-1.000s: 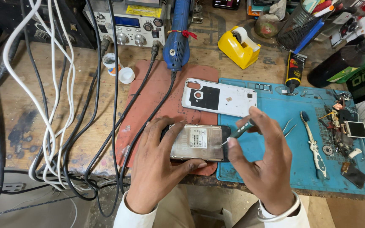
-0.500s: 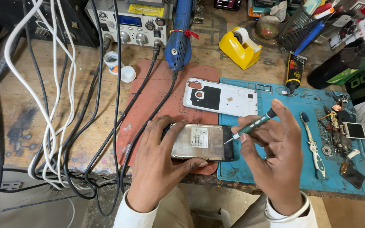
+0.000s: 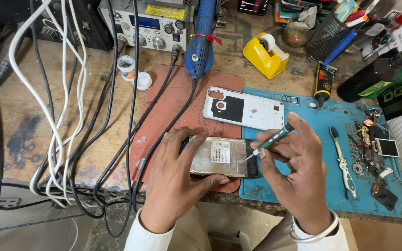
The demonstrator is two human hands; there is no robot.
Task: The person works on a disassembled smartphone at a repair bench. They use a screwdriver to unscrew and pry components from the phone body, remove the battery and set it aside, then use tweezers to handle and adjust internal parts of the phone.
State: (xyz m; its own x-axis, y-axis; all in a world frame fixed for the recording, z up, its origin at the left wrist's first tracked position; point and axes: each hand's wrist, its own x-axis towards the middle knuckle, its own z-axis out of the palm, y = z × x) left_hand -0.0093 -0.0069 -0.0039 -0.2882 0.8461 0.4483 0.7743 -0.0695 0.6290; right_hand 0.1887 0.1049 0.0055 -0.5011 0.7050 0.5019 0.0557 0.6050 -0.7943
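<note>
An opened phone [image 3: 219, 156] with its silver inner plate showing lies on the red mat [image 3: 173, 111]. My left hand [image 3: 175, 179] grips the phone from its left side, thumb along the near edge. My right hand [image 3: 298, 172] holds a slim green screwdriver [image 3: 273, 139], whose tip touches the phone's right end. The phone's white back cover [image 3: 245, 109] lies just behind, inside face up, across the red mat and the blue mat [image 3: 322, 186].
Black and white cables [image 3: 70, 116] hang over the left of the wooden bench. At the back stand a soldering station [image 3: 150, 25], a blue hot-air handle [image 3: 201, 42], a yellow tape dispenser [image 3: 266, 56] and a glue tube [image 3: 323, 83]. A white pry tool [image 3: 343, 162] and small parts [image 3: 373, 148] lie on the blue mat.
My right hand has turned the screwdriver from upright to slanted and brought its tip down onto the phone's right end. My left hand and the phone have stayed put.
</note>
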